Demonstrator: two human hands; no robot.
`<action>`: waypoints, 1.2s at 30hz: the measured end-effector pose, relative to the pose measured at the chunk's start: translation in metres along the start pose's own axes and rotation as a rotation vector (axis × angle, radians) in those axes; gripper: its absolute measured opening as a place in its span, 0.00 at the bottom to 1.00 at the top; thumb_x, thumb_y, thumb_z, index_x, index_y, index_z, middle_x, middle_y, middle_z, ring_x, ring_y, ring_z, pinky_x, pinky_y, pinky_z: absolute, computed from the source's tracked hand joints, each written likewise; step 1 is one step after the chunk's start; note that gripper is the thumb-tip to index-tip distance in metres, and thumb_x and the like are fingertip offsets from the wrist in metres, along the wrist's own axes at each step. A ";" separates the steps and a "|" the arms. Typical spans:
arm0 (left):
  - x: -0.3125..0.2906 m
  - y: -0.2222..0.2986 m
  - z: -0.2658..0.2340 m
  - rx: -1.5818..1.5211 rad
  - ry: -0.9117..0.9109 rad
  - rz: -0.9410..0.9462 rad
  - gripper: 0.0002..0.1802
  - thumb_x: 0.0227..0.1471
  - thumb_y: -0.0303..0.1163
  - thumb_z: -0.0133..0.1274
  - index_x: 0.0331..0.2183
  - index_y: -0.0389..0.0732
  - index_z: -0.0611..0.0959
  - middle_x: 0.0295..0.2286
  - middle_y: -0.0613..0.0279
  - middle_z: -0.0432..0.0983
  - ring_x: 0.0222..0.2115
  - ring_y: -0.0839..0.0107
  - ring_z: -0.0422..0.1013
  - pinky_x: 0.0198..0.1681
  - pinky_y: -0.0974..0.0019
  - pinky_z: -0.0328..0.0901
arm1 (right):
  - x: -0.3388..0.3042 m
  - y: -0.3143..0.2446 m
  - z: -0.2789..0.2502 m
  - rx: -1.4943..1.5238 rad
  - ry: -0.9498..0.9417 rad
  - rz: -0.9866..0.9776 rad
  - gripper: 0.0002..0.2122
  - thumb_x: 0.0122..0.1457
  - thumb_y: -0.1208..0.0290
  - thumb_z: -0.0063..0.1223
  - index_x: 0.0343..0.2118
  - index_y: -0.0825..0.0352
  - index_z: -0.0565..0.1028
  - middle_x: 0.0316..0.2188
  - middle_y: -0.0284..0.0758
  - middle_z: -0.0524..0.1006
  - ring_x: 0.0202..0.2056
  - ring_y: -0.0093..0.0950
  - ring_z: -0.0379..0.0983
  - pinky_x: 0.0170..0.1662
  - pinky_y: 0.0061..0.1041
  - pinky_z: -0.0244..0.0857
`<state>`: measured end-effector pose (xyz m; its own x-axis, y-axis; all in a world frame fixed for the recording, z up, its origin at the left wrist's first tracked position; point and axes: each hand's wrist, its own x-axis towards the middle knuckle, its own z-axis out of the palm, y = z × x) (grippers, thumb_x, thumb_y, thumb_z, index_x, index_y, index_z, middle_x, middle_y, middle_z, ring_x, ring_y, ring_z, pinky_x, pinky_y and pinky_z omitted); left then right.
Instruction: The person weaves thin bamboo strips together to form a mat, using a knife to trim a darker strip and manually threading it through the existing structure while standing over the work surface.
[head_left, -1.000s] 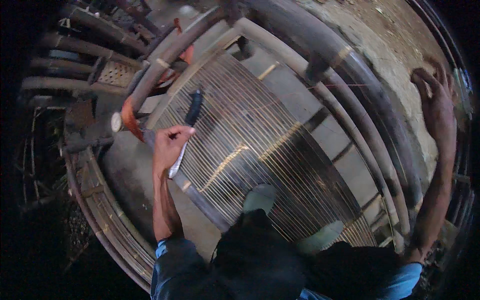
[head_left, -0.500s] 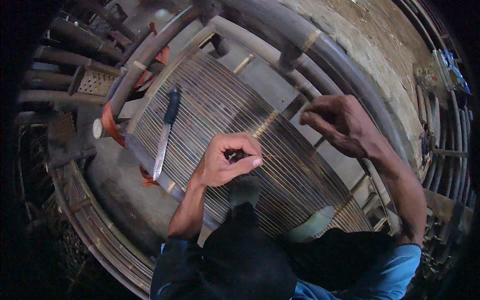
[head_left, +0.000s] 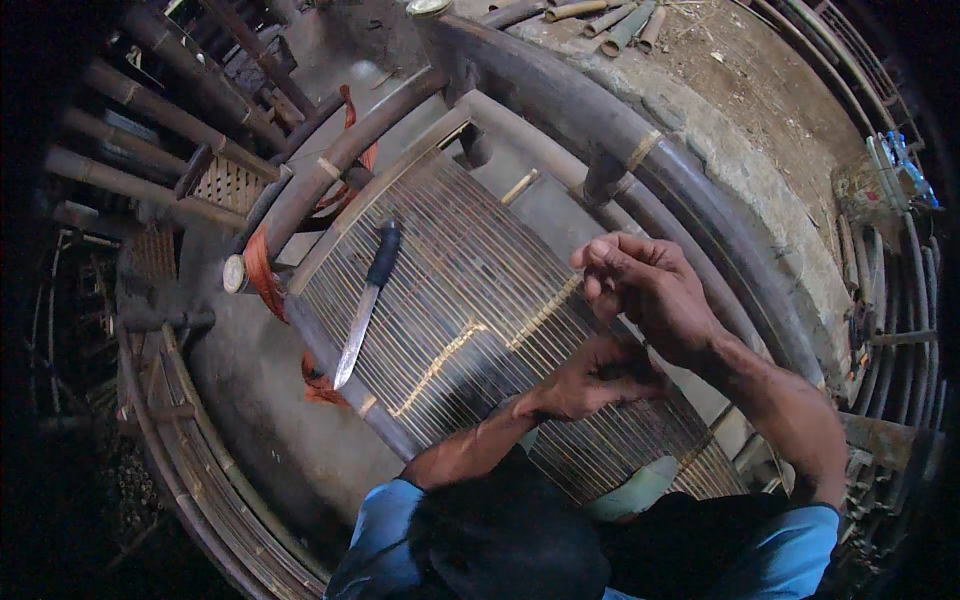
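Below my hands lies a slatted bamboo panel point(head_left: 440, 290) of thin parallel strips, crossed by pale lashed bands. My right hand point(head_left: 655, 290) hovers over its right side, thumb and fingers pinched together; whatever is between them is too small to make out. Just below it, my left hand point(head_left: 600, 382) reaches across close to the slats, blurred by motion, so its grip is unclear. A knife point(head_left: 366, 310) with a dark wrapped handle rests on the panel's left part, its blade tip at the near bamboo edge.
Thick bamboo poles point(head_left: 560, 85) frame the panel. Orange-red strips point(head_left: 263, 275) are tied at the left corner. My foot point(head_left: 635, 488) is on the slats. Long bamboo lengths point(head_left: 230, 470) lie at lower left, with more poles point(head_left: 895, 330) at the right.
My left hand has moved right and slightly down, under my right hand. My right hand has shifted left and lower, its fingers pinched. The view has shifted, with the knife staying on the panel.
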<state>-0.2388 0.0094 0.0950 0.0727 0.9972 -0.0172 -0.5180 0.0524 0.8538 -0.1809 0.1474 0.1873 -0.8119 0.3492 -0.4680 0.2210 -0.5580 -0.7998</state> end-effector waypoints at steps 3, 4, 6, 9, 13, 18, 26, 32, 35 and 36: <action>-0.003 -0.006 -0.006 0.063 -0.045 -0.087 0.07 0.57 0.29 0.59 0.32 0.34 0.82 0.25 0.65 0.77 0.30 0.75 0.74 0.37 0.68 0.68 | 0.004 -0.014 -0.009 -0.433 0.043 -0.179 0.13 0.67 0.62 0.51 0.41 0.68 0.79 0.26 0.26 0.75 0.26 0.14 0.68 0.29 0.16 0.62; -0.007 -0.012 -0.012 0.125 -0.072 -0.143 0.07 0.58 0.29 0.58 0.31 0.34 0.82 0.25 0.66 0.76 0.29 0.75 0.73 0.35 0.67 0.68 | 0.007 -0.019 -0.013 -0.430 0.048 -0.177 0.13 0.67 0.62 0.51 0.41 0.68 0.79 0.26 0.26 0.75 0.26 0.14 0.68 0.29 0.16 0.62; -0.019 -0.026 -0.019 0.135 -0.048 -0.256 0.10 0.58 0.33 0.57 0.31 0.34 0.82 0.23 0.66 0.76 0.27 0.77 0.72 0.32 0.69 0.66 | 0.009 -0.024 -0.018 -0.694 0.093 -0.370 0.15 0.65 0.60 0.53 0.42 0.70 0.79 0.27 0.29 0.76 0.27 0.18 0.69 0.31 0.21 0.64; -0.043 -0.050 -0.031 0.211 -0.073 -0.362 0.13 0.57 0.38 0.58 0.31 0.36 0.83 0.19 0.68 0.74 0.23 0.80 0.71 0.28 0.71 0.64 | 0.017 -0.026 -0.021 -0.686 0.076 -0.382 0.17 0.65 0.59 0.53 0.40 0.71 0.80 0.25 0.28 0.74 0.26 0.18 0.68 0.30 0.22 0.64; -0.066 -0.078 -0.028 0.350 -0.165 -0.548 0.15 0.59 0.39 0.57 0.28 0.38 0.83 0.19 0.70 0.74 0.21 0.81 0.70 0.26 0.70 0.65 | 0.030 -0.026 -0.036 -0.624 0.076 -0.337 0.15 0.66 0.59 0.53 0.38 0.69 0.81 0.21 0.25 0.71 0.23 0.16 0.65 0.27 0.21 0.62; -0.101 -0.119 -0.040 0.399 -0.190 -0.635 0.15 0.57 0.41 0.58 0.30 0.38 0.84 0.18 0.69 0.74 0.19 0.82 0.69 0.22 0.70 0.64 | 0.036 -0.040 -0.044 -0.570 0.157 -0.356 0.14 0.65 0.60 0.54 0.39 0.67 0.81 0.21 0.22 0.70 0.23 0.14 0.62 0.25 0.18 0.56; -0.118 -0.145 -0.051 0.431 -0.243 -0.783 0.15 0.56 0.43 0.60 0.31 0.40 0.86 0.23 0.67 0.78 0.22 0.79 0.70 0.26 0.67 0.66 | 0.046 -0.040 -0.057 -0.524 0.118 -0.357 0.14 0.64 0.60 0.56 0.41 0.67 0.82 0.24 0.26 0.74 0.25 0.16 0.64 0.28 0.17 0.59; -0.120 -0.154 -0.046 0.628 -0.396 -0.648 0.11 0.48 0.38 0.62 0.28 0.40 0.87 0.22 0.63 0.80 0.25 0.67 0.75 0.30 0.57 0.67 | 0.051 -0.046 -0.065 -0.553 0.240 -0.447 0.14 0.62 0.64 0.60 0.41 0.71 0.82 0.26 0.29 0.77 0.26 0.18 0.69 0.29 0.19 0.64; -0.123 -0.169 -0.044 0.682 -0.531 -0.596 0.10 0.48 0.39 0.61 0.27 0.43 0.87 0.22 0.61 0.80 0.25 0.62 0.76 0.29 0.54 0.67 | 0.055 -0.060 -0.081 -0.431 0.341 -0.405 0.13 0.63 0.64 0.58 0.43 0.68 0.81 0.22 0.25 0.73 0.24 0.15 0.66 0.28 0.18 0.63; -0.121 -0.171 -0.041 0.813 -0.553 -0.614 0.11 0.47 0.40 0.60 0.27 0.43 0.87 0.22 0.59 0.80 0.25 0.60 0.76 0.29 0.53 0.67 | 0.055 -0.065 -0.086 -0.396 0.335 -0.408 0.12 0.62 0.64 0.59 0.42 0.68 0.81 0.22 0.25 0.73 0.24 0.14 0.66 0.28 0.18 0.63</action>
<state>-0.1936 -0.1183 -0.0701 0.5888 0.6455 -0.4865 0.4201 0.2698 0.8664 -0.1934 0.2680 0.1814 -0.6746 0.7250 -0.1386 0.1653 -0.0346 -0.9856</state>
